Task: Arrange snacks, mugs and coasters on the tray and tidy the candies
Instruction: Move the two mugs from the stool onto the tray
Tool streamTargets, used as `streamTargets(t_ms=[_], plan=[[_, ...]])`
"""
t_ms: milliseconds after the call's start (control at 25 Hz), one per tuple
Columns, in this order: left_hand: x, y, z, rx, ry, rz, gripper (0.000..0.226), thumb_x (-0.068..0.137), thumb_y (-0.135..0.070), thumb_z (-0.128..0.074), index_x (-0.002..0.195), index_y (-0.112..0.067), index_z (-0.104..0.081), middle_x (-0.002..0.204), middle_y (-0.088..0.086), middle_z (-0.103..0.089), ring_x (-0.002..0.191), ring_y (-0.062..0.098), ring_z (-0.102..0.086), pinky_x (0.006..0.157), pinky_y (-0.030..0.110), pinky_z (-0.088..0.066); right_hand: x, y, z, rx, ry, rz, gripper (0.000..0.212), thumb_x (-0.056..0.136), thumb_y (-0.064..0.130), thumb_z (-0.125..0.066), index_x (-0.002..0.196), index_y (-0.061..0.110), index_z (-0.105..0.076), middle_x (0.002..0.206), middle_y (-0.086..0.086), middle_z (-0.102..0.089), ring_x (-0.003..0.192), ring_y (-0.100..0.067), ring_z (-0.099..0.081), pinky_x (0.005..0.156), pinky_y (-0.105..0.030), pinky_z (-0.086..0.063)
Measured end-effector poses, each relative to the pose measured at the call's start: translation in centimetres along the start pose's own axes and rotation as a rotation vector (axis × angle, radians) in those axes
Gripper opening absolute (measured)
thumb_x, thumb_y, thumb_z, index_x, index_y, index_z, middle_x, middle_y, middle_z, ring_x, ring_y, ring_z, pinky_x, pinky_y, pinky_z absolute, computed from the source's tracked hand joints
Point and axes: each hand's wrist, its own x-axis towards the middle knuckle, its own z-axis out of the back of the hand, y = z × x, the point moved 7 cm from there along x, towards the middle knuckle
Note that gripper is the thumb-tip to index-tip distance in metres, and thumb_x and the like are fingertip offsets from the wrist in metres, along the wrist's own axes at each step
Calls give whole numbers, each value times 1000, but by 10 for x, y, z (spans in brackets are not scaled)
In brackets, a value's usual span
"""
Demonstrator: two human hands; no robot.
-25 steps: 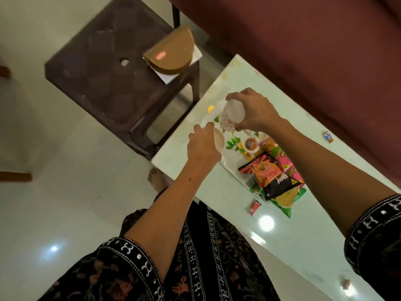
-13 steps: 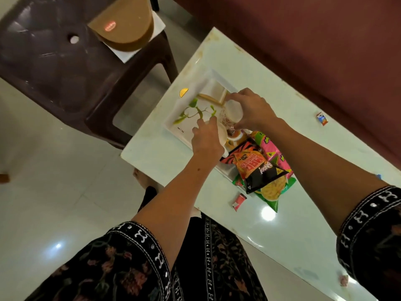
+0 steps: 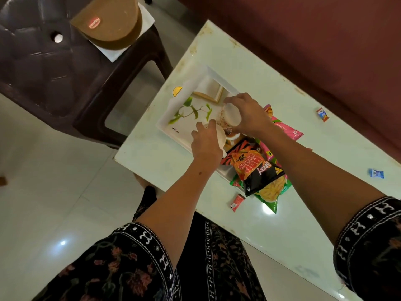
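A white tray [image 3: 173,115] with a green leaf print lies on the pale green table [image 3: 249,216]. My right hand [image 3: 249,115] grips a patterned mug [image 3: 230,118], tilted on its side above the tray's middle. My left hand [image 3: 206,142] holds a plain white mug [image 3: 220,135] just in front of it, at the tray's near edge. Square wooden coasters [image 3: 211,92] sit in the tray's far corner. Snack packets [image 3: 258,170] are heaped on the tray's right end. Loose candies lie on the table: a red one [image 3: 237,202], a blue one [image 3: 376,173] and another [image 3: 322,114].
A dark plastic stool [image 3: 54,68] stands left of the table, carrying a brown box [image 3: 110,22] on white paper. A maroon sofa [image 3: 325,35] runs along the table's far side. A yellow half-round sticker [image 3: 176,91] sits by the tray. My patterned lap is below.
Both hands, each with its mug, have come down closer to the tray. The view has shifted so the tray's bare left end and the coasters show more fully.
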Motion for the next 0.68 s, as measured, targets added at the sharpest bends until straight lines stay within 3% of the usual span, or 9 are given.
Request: streamTargets(t_ms=[160, 280, 480, 680], plan=[[-3, -1, 10, -21, 60, -25, 99, 64, -18, -82, 140, -21, -19, 136, 15, -31, 115, 34, -45, 84, 36, -48, -3, 6, 8, -25, 47, -62, 99, 60, 15, -84, 141, 32, -30, 152, -14, -20, 136, -38, -27, 103, -54, -39], [-18, 11, 39, -161, 21, -122, 105, 64, -20, -81, 144, -15, -13, 141, 17, -28, 121, 34, -42, 94, 40, -45, -7, 21, 29, 44, 25, -159, 92, 66, 2, -73, 142, 27, -28, 153, -15, -15, 137, -37, -24, 100, -52, -42], [-30, 88, 119, -392, -127, -28, 78, 74, -18, -73, 138, -9, -30, 133, 12, -45, 121, 26, -46, 98, 29, -39, 2, 103, 60, 318, -86, -158, 65, 76, 12, -71, 135, 10, -44, 138, -16, -43, 125, -30, -44, 98, -31, -37], [-7, 147, 215, -382, -268, -1, 51, 80, -16, -67, 126, -3, -48, 124, 16, -58, 116, 28, -54, 97, 34, -42, 36, 194, 62, 869, -160, -314, 46, 76, 21, -75, 118, 10, -58, 116, -13, -63, 105, -26, -60, 87, -35, -49]])
